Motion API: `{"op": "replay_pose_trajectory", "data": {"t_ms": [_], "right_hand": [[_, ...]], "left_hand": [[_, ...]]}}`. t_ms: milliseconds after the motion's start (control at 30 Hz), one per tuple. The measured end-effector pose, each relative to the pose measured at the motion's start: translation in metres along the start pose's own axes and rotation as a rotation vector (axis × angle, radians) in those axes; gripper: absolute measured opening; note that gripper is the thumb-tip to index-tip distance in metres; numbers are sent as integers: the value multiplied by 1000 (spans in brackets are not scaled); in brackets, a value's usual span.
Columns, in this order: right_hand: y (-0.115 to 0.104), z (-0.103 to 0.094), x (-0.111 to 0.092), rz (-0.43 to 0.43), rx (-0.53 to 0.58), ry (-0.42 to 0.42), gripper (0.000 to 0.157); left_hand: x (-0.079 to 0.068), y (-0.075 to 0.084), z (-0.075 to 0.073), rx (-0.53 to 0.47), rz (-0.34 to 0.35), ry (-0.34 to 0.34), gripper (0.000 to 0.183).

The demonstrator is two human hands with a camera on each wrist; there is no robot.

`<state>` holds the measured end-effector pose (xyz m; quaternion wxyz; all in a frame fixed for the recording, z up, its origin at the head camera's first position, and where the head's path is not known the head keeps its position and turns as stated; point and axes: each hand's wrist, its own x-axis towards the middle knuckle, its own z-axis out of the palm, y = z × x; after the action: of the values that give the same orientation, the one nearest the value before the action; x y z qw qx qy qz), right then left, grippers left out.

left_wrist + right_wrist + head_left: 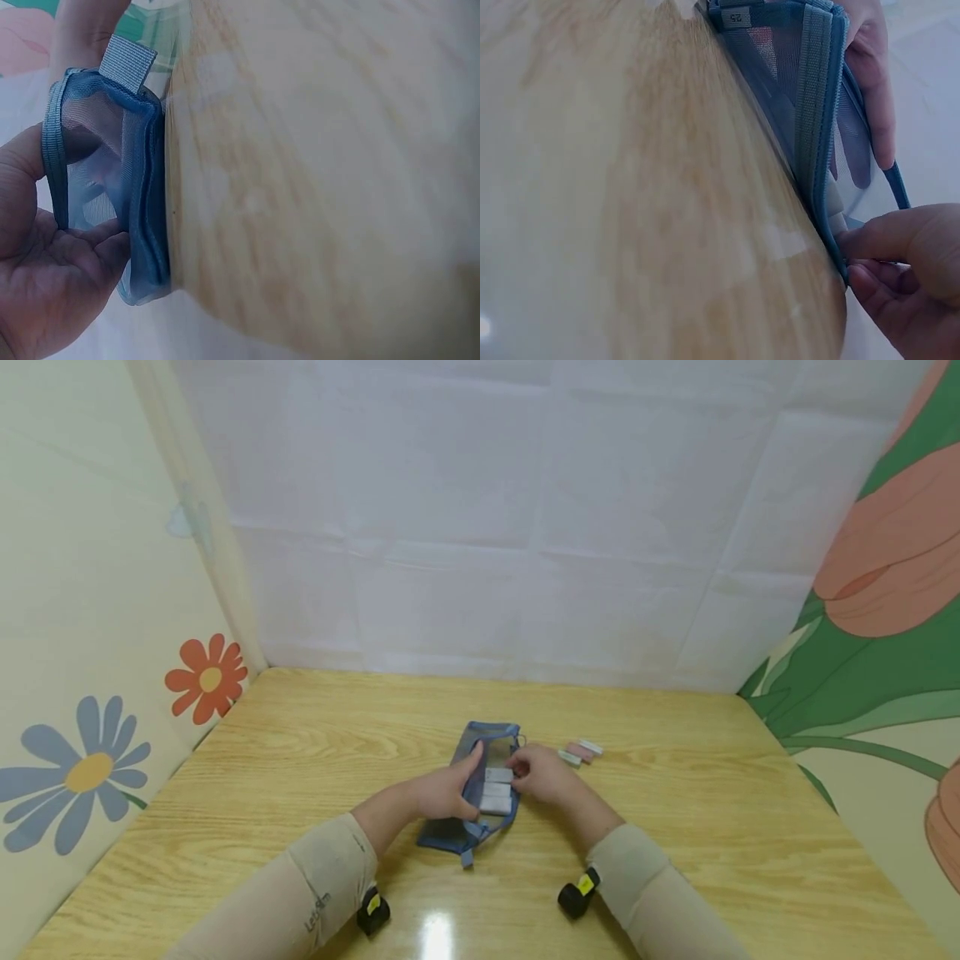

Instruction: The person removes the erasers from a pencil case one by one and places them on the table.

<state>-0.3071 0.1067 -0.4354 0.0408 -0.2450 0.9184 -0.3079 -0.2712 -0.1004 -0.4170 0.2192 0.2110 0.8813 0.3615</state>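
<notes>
A blue-edged mesh zipper pouch (pixel 450 837) lies on the table with its mouth spread apart. My left hand (pixel 442 793) grips its left side, the thumb along the edge of the opening; in the left wrist view the fingers curl at the blue rim (pixel 150 195). Several small whitish blocks (pixel 496 790), like erasers, lie in a row inside the pouch. At the right edge of the mouth, my right hand (pixel 546 774) pinches the farthest white block (pixel 498 774) with thumb and forefinger. In the right wrist view those fingertips are right at the zipper edge (pixel 826 165), partly hiding the block.
Right of the pouch, beyond the right hand, lie a few small blocks: a greenish one (pixel 570 758), a pink one (pixel 580 752) and a white one (pixel 591 747). The wooden table (pixel 337 718) meets a white cloth (pixel 450 610) behind and flowered panels at both sides.
</notes>
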Motion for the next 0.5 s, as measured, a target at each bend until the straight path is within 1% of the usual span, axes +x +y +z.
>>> {"op": "replay_pose_trajectory", "data": {"t_ms": [133,233,367,500], "right_hand": [[1,0,1,21,-5,6,17],[2,0,1,22,10,18,16],[6,-2,0,19,47,43,13],[9,-8,-3,12,102,53,12]], "left_hand": [[1,0,0,-4,1,4,109],[1,0,0,-7,4,6,109],[1,0,0,-12,7,9,109],[2,0,1,-10,19,12,109]]}}
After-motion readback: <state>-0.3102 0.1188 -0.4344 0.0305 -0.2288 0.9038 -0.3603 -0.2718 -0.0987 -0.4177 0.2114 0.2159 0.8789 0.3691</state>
